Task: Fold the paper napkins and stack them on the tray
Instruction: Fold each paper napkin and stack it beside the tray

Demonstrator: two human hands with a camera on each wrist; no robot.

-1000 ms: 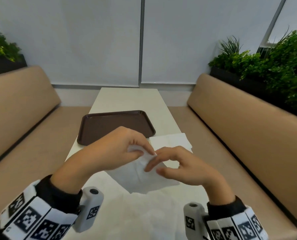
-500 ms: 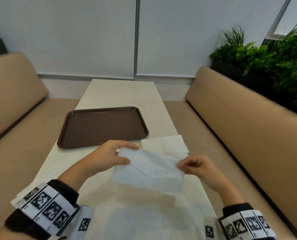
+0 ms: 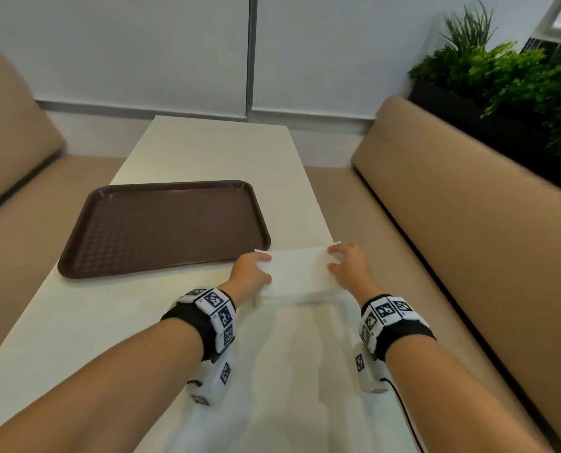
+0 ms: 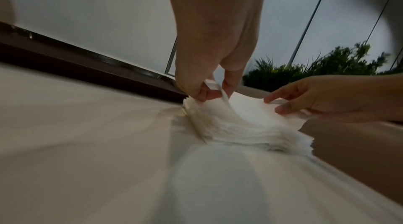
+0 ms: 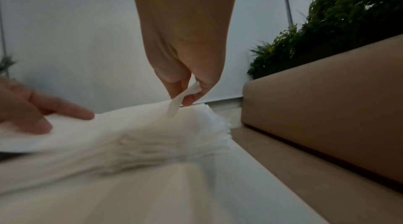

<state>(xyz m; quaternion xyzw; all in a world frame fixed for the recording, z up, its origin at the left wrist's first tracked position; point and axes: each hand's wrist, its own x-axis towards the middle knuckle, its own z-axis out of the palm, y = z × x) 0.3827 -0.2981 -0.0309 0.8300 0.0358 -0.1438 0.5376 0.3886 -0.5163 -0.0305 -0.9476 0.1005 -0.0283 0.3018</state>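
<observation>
- Furthest to the left of our hands we see a tan bench seat (image 3: 14, 178) running along that side of the table (image 3: 86, 325).
- Ahead of our left hand and a little further left lies the brown tray (image 3: 161, 223), flat on the table, its near right corner just beside that hand; nothing lies on it.
- Our left hand (image 3: 249, 269) grips the left edge of the top napkin (image 3: 300, 268): in the left wrist view the thumb and fingertips (image 4: 205, 92) pinch a raised corner of the sheet.
- Between our two hands sits the stack of napkins (image 4: 240, 129), white, resting on the table near its right edge, with the top napkin on it and bowed slightly upward at both ends.
- Our right hand (image 3: 347, 266) takes the right edge of the same napkin; the right wrist view shows thumb and finger (image 5: 189, 98) pinching a lifted corner, the other fingers loosely spread.
- Both wrists carry black bands with checkered marker tags (image 3: 218, 308).
- To the right of our right hand runs another tan bench (image 3: 468, 223), and beyond it, further right, a planter of green plants (image 3: 508, 80).
</observation>
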